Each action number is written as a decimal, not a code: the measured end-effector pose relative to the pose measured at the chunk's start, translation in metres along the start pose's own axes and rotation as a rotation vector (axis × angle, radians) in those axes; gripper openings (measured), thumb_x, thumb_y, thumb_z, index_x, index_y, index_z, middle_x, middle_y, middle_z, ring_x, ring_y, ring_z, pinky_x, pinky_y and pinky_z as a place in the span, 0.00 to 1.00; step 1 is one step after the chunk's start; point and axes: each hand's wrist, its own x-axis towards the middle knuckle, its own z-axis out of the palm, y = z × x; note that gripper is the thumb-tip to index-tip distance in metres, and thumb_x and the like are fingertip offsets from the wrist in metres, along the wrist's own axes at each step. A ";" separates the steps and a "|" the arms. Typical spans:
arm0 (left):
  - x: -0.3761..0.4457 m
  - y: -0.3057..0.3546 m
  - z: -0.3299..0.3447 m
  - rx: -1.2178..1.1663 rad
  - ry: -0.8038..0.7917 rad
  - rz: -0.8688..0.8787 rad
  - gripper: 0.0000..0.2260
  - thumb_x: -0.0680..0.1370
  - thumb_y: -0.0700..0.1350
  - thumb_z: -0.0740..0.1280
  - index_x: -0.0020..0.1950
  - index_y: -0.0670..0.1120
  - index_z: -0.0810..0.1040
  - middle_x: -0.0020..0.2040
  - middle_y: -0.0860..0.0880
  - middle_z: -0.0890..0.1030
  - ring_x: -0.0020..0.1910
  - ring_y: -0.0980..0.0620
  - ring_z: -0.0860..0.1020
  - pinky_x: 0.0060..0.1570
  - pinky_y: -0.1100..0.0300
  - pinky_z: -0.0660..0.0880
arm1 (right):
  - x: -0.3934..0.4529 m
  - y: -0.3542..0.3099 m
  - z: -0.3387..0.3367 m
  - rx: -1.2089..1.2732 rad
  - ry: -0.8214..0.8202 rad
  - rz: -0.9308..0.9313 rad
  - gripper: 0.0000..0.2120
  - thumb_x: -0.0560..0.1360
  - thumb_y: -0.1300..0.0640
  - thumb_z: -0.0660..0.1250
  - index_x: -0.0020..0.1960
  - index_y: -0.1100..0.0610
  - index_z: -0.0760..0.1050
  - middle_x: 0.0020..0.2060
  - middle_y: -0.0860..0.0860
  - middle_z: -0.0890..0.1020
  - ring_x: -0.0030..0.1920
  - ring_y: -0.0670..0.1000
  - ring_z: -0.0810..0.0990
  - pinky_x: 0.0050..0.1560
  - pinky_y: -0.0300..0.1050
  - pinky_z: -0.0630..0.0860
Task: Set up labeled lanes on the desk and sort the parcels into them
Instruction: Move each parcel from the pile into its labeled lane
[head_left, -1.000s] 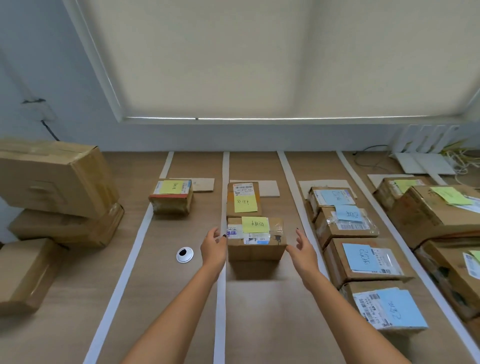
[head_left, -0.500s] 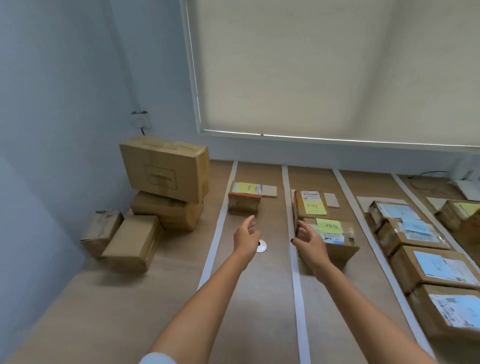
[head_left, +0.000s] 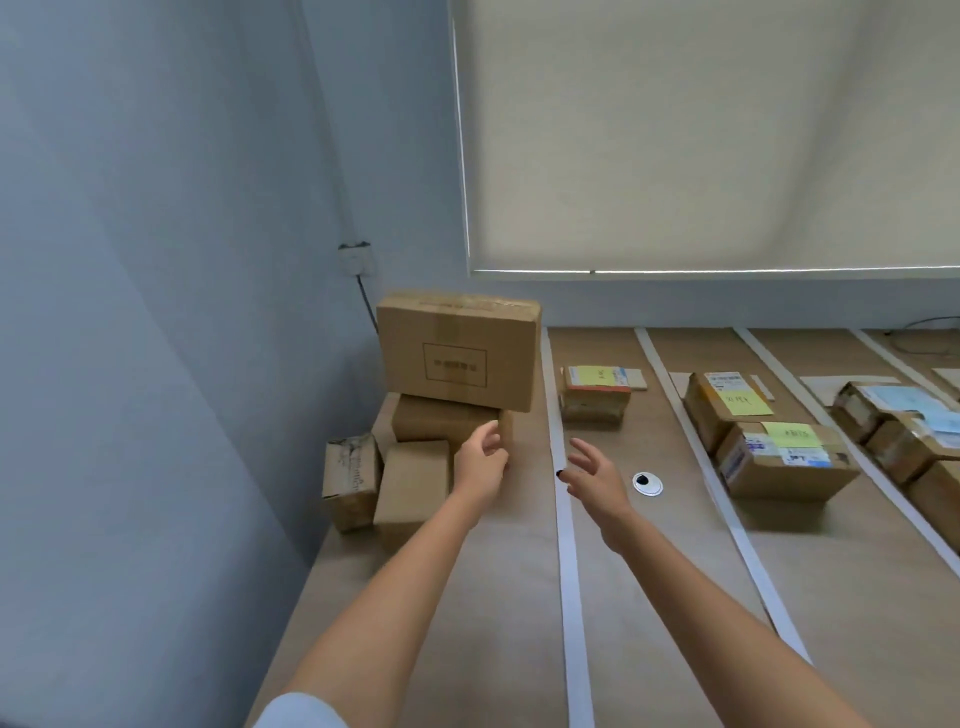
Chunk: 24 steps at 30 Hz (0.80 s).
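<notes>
A pile of plain cardboard parcels stands at the desk's left end: a large box (head_left: 457, 353) on top of a flatter box (head_left: 441, 423), with a small box (head_left: 413, 480) and a worn one (head_left: 350, 480) in front. My left hand (head_left: 483, 462) hovers empty, fingers loosely spread, just in front of the flatter box. My right hand (head_left: 592, 480) is open above the first white tape strip (head_left: 569, 545). Sorted parcels with yellow notes lie in the lanes: one (head_left: 595, 392) in the first lane, two (head_left: 727, 402) (head_left: 784, 457) in the second.
Parcels with blue notes (head_left: 893, 415) fill the lane at the right edge. A round white cable grommet (head_left: 647, 484) sits in the desk beside my right hand. A grey wall bounds the desk on the left; a blind covers the window behind.
My view has swung left, away from the yellow-note parcel that I had between my hands. Both hands have moved left with it and now reach toward the unsorted pile.
</notes>
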 end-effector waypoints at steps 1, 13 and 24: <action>0.001 -0.002 -0.008 -0.001 -0.001 0.001 0.21 0.78 0.34 0.59 0.71 0.46 0.68 0.65 0.45 0.75 0.57 0.53 0.73 0.50 0.64 0.70 | 0.000 -0.003 0.009 -0.007 -0.001 0.002 0.26 0.74 0.65 0.63 0.71 0.53 0.66 0.65 0.57 0.72 0.60 0.53 0.74 0.62 0.50 0.72; 0.035 -0.041 -0.084 0.017 0.034 -0.046 0.20 0.79 0.35 0.58 0.72 0.46 0.67 0.66 0.45 0.73 0.66 0.49 0.70 0.57 0.63 0.66 | 0.027 -0.010 0.102 -0.110 -0.099 0.031 0.26 0.76 0.64 0.62 0.72 0.53 0.63 0.67 0.57 0.70 0.65 0.55 0.71 0.66 0.54 0.71; 0.062 -0.159 -0.131 0.209 0.146 -0.280 0.17 0.79 0.40 0.61 0.68 0.42 0.70 0.64 0.43 0.76 0.62 0.46 0.74 0.60 0.55 0.70 | 0.065 0.058 0.169 -0.216 -0.208 0.228 0.28 0.76 0.62 0.63 0.74 0.54 0.60 0.69 0.57 0.67 0.66 0.55 0.70 0.60 0.46 0.70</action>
